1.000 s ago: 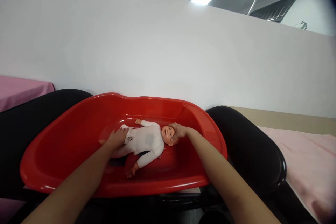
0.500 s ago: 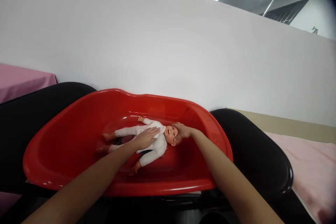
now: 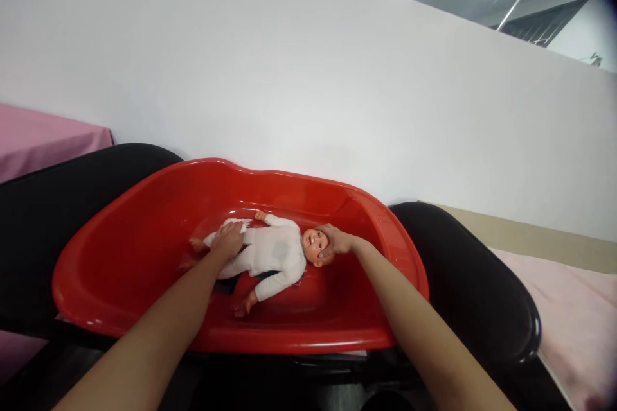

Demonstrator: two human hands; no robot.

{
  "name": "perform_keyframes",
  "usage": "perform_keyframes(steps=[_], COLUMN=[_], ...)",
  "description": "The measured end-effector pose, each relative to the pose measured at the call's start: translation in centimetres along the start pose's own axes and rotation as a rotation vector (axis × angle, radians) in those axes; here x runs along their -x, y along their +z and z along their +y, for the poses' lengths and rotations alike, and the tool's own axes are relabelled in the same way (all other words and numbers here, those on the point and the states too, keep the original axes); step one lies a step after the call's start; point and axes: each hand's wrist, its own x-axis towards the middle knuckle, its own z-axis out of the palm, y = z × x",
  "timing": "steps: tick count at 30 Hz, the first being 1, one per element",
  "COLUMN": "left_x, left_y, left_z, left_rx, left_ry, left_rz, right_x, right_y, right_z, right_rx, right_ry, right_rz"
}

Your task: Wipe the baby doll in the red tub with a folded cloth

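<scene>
A baby doll (image 3: 274,249) with a white cloth body lies on its back in a red baby bathtub (image 3: 116,257), head to the right. A grey patch shows on its chest. My right hand (image 3: 337,241) is closed around the top of the doll's head, thumb and fingers on either side. My left hand (image 3: 229,241) rests on the doll's legs, with a crumpled white cloth (image 3: 241,223) under its fingers. Something dark blue (image 3: 227,284) lies partly hidden beneath the doll. The doll's feet are partly covered by my left hand and forearm.
Black rounded surfaces flank the tub, one on the left (image 3: 72,205) and one on the right (image 3: 472,282). A white wall (image 3: 308,90) rises behind. Pink cloth covers lie at the far left (image 3: 48,138) and far right (image 3: 563,308).
My left hand has moved left from the doll's chest to its legs, taking the cloth along and uncovering the chest. My right hand stays on the head. The view has shifted slightly.
</scene>
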Motion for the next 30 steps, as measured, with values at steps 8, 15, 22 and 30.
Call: perform_keyframes(steps=[8,15,22,30], left_x=[-0.6,1.2,1.4,-0.4], left_y=[-3.4,-2.4,0.3,0.3], left_z=[1.8,9.7,9.0,1.3], left_rx=[0.27,0.525,0.288,0.064], left_ry=[-0.365,0.331,0.53,0.091], left_rz=[0.084,-0.083,-0.221,-0.158], right_x=[-0.7,-0.6,-0.9,-0.6], right_y=[0.2,0.4,0.7,0.8], right_z=[0.8,0.8,1.1,1.2], right_rx=[0.014,0.016,0.038,0.011], right_ry=[-0.007,-0.013,-0.024,-0.018], right_rz=[-0.016,0.002,0.026,0.021])
